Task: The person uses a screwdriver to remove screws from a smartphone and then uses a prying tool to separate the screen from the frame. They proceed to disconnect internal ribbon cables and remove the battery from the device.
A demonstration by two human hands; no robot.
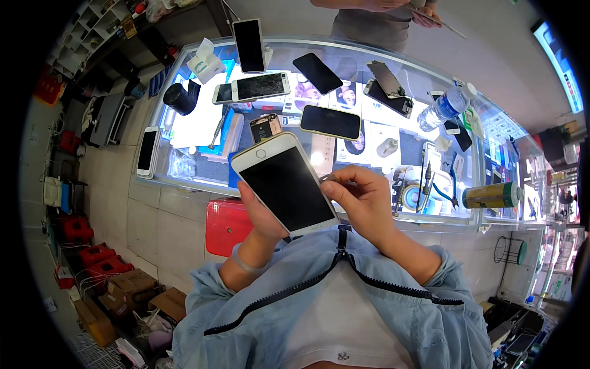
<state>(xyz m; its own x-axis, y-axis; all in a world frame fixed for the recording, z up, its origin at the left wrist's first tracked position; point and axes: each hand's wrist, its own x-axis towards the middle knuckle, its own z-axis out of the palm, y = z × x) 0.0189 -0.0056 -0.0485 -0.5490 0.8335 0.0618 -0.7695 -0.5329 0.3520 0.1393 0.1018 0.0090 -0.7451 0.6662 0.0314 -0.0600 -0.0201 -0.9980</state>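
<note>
A white smartphone [287,187] with a dark screen and a round button is held above the near edge of the glass counter, tilted, screen up. My left hand [264,212] is closed around its left side and underside. At the phone's right edge, my right hand [367,200] has thumb and forefinger pinched together. Something small and dark shows at those fingertips, too small to name. Just beyond, a phone with a pale yellow frame [330,122] and an opened phone with its inner parts showing [266,128] lie on the counter.
On the glass counter [203,175] lie a cracked white phone [263,87], a black phone [318,73], a detached screen [386,79], blue-handled pliers [447,190], a water bottle [444,107] and a yellow-green can [491,195]. A red stool [226,227] stands below. Another person [372,24] stands across.
</note>
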